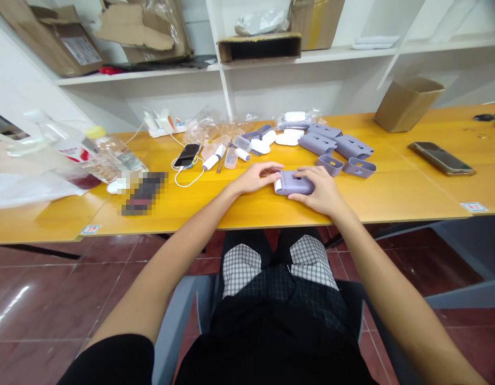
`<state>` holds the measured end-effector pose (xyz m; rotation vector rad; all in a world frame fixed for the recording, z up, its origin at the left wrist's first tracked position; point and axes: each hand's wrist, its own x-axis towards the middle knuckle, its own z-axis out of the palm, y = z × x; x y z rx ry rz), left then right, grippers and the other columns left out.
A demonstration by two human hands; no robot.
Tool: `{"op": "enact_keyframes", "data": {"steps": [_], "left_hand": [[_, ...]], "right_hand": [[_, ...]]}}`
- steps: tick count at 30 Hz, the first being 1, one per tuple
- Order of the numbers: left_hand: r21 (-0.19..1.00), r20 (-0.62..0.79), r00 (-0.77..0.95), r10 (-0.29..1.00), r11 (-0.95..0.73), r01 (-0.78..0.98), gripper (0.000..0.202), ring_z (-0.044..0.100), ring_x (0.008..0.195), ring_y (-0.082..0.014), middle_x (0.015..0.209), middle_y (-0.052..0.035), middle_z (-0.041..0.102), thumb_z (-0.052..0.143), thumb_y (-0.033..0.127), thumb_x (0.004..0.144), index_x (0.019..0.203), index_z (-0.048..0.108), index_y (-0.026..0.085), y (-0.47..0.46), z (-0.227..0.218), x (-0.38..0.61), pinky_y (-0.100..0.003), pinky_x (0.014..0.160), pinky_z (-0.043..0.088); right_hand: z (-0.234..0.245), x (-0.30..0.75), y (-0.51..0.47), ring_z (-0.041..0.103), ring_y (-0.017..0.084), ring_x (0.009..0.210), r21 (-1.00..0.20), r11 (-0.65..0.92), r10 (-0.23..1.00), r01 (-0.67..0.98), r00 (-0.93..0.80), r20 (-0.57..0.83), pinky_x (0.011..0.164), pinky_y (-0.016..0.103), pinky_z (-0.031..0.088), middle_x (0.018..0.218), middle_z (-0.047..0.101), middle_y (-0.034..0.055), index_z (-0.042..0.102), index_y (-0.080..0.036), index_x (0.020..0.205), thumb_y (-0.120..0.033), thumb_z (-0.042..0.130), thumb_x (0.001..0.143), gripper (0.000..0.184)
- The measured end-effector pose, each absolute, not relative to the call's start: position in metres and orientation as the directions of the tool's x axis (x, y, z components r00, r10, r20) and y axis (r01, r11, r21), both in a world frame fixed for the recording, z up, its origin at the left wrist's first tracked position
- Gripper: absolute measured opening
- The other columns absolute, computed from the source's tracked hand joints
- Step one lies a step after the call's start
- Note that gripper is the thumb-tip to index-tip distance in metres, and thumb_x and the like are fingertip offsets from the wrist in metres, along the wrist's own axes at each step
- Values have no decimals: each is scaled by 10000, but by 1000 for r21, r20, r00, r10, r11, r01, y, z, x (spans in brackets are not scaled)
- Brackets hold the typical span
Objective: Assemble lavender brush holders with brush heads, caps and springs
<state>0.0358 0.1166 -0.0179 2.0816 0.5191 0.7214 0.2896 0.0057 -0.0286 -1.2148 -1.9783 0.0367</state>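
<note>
A lavender plastic case (298,184) with a white end lies on the table in front of me. My right hand (320,188) is wrapped around its right part, thumb on the near side and fingers over the top. At the other end, the fingers of my left hand (260,177) are bent against the white end piece (278,184). Behind my right hand are several lavender perforated sleeves (317,143) and two short lavender rings, one of them a cap-like piece (360,167). White flat parts (287,137) lie to the left of the sleeves.
Left of my hands are a phone (187,155) with a white cable, small clear cups (231,158), and plastic bottles (111,149). To the right lie another phone (442,158) and a cardboard box (408,104). Shelves (331,55) with cartons rise behind the table.
</note>
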Motion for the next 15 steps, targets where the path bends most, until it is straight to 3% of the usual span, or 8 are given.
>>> {"op": "enact_keyframes", "data": {"steps": [4,8,15], "left_hand": [[780,309,748,587,-607,154,539,701,1280,-298,1421,-179,707,828,322,889,1382,667,173,125,-23,30,-534,1158,516],[710,366,700,613,-670,215,499,721,1218,-254,1336,-150,751,752,125,867,1358,674,175,132,-27,25,-489,1130,543],[607,388,727,566,-751,261,489,732,1097,-220,1248,-98,780,592,-2,802,1224,766,174,128,-21,27,-426,1061,575]], "right_hand": [[-29,291,6,620,441,1254,-404,514,775,757,-207,598,1081,691,489,1375,726,132,744,-294,1240,-633,856,805,563],[-32,293,9,612,442,1257,-400,482,782,780,-177,597,1068,680,503,1348,732,137,742,-282,1246,-639,846,813,571],[-32,293,9,609,436,1245,-372,482,777,794,-191,599,1071,659,502,1326,727,149,745,-258,1236,-582,873,804,555]]}}
